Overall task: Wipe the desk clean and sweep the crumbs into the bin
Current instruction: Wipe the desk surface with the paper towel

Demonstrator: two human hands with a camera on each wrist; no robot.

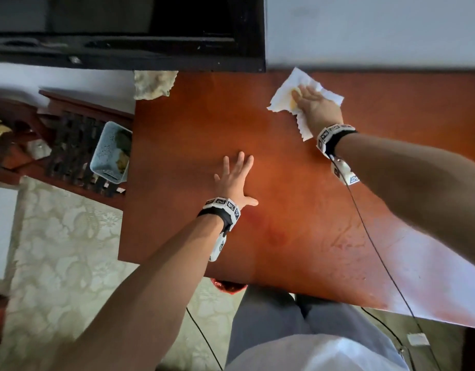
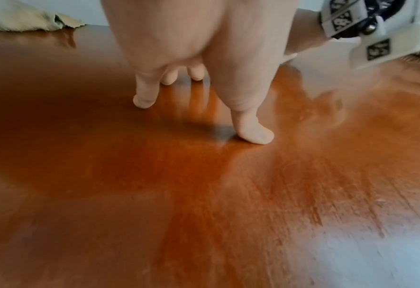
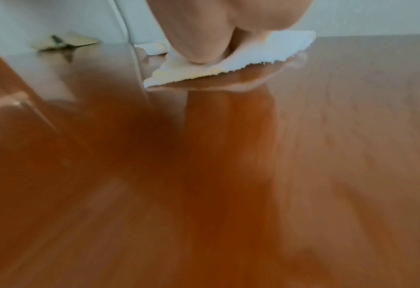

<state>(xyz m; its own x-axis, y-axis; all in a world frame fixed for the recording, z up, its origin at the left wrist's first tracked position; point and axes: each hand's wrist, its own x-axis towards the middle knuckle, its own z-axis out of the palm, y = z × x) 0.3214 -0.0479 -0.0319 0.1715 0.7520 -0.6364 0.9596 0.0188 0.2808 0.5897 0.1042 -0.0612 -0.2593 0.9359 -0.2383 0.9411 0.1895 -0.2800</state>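
Note:
A reddish-brown wooden desk (image 1: 284, 210) fills the middle of the head view. My right hand (image 1: 311, 101) presses flat on a white paper towel (image 1: 287, 92) with a yellowish stain, at the desk's far edge next to the wall. The right wrist view shows the towel (image 3: 265, 56) pinned under that palm. My left hand (image 1: 235, 178) lies flat on the desk with spread fingers, holding nothing; its fingertips (image 2: 143, 101) touch the wood. A light blue bin (image 1: 110, 151) with scraps inside stands on the floor left of the desk.
A black-framed screen (image 1: 150, 30) hangs on the wall above the desk's far left. A beige patterned cloth (image 1: 153, 84) lies at the far left corner. Dark wooden furniture (image 1: 70, 145) stands behind the bin. Cables (image 1: 378, 250) trail over the desk's right side.

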